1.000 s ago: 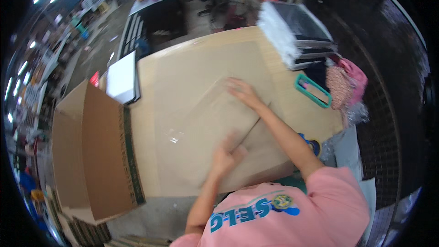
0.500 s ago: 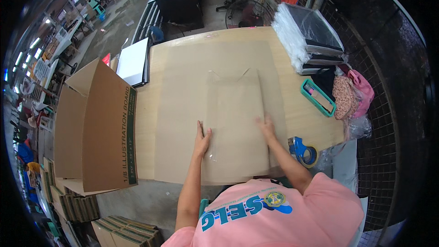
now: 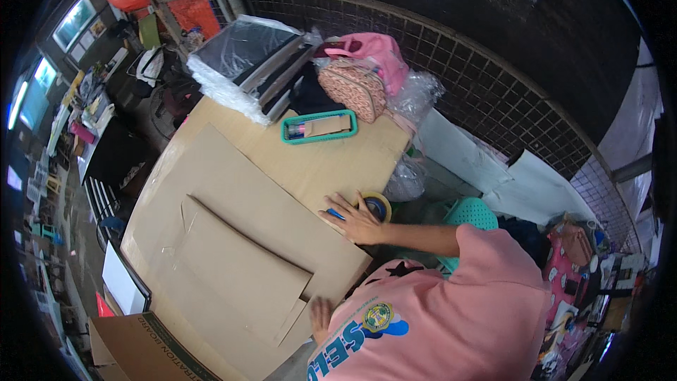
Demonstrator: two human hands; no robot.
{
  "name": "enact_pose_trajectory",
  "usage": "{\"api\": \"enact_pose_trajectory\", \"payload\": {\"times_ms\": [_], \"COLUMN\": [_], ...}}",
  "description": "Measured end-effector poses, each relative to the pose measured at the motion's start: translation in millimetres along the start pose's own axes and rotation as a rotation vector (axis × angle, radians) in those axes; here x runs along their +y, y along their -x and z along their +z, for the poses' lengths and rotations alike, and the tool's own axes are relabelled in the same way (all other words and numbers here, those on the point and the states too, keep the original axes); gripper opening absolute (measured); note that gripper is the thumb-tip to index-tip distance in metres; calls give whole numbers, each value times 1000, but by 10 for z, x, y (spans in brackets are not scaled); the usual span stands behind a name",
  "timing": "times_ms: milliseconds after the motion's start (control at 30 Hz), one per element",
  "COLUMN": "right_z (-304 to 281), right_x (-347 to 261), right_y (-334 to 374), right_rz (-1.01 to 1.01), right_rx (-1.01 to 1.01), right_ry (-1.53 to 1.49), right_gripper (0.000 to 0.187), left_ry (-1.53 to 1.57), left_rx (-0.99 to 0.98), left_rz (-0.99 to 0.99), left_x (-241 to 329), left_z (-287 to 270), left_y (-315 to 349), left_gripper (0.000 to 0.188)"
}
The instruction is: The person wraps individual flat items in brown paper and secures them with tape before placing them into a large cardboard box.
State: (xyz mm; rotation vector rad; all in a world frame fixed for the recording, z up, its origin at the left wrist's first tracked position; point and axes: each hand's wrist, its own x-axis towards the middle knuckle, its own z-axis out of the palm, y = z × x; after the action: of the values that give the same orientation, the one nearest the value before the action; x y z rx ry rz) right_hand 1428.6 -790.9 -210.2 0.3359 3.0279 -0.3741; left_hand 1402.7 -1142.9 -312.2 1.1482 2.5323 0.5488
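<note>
My right hand (image 3: 356, 219) lies over a blue tape dispenser (image 3: 336, 214) at the table's right edge, fingers wrapped across it. The dispenser's tape roll (image 3: 381, 206) shows beside my wrist, while most of its body is hidden under the palm. Close to my body, my left hand (image 3: 321, 314) is smeared by motion at the near edge of the brown paper, so its fingers cannot be made out. A flat, folded brown-paper bundle (image 3: 236, 261) rests on a larger brown sheet (image 3: 218, 162). Shiny clear tape shows at the bundle's far-left end.
A green basket (image 3: 319, 127) holds pens and a small brown piece. Behind it are plastic-wrapped black frames or boards (image 3: 247, 53), a patterned pouch (image 3: 351, 89) and a pink bag (image 3: 377, 56). An open cardboard box (image 3: 151, 349) stands lower left. A green chair (image 3: 471, 215) is at right.
The view has swung to the right. My right hand has left the bundle and reached the tape dispenser. My left hand has shifted from the bundle's left side toward its near edge.
</note>
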Motion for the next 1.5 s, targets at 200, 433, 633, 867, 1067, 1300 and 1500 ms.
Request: {"api": "enact_pose_trajectory", "payload": {"times_ms": [200, 433, 633, 867, 1067, 1300, 1500], "right_z": [132, -149, 228, 484, 819, 1007, 2077], "right_x": [523, -694, -1388, -1449, -1637, -2078, -2832], "right_y": [-993, -1586, -2147, -1944, -1708, -1164, -510], "right_rz": [47, -935, -1282, -1108, -869, -155, 205], "right_rx": [77, -151, -289, -220, -105, 66, 363], "right_ry": [139, 261, 156, -91, -31, -205, -128], "right_gripper": [95, 124, 130, 120, 116, 113, 121], "left_ry": [72, 538, 333, 139, 142, 457, -350], "left_rx": [-172, 542, 699, 919, 82, 361, -229], "left_rz": [-354, -794, -996, -626, -852, -418, 460], "left_x": [786, 758, 330, -463, -474, -1169, -2671], "left_z": [-363, 59, 102, 105, -148, -2375, -2316], "left_y": [-542, -1212, -812, -508, 172, 251, -93], "left_gripper": [105, 78, 50, 41, 37, 72, 111]}}
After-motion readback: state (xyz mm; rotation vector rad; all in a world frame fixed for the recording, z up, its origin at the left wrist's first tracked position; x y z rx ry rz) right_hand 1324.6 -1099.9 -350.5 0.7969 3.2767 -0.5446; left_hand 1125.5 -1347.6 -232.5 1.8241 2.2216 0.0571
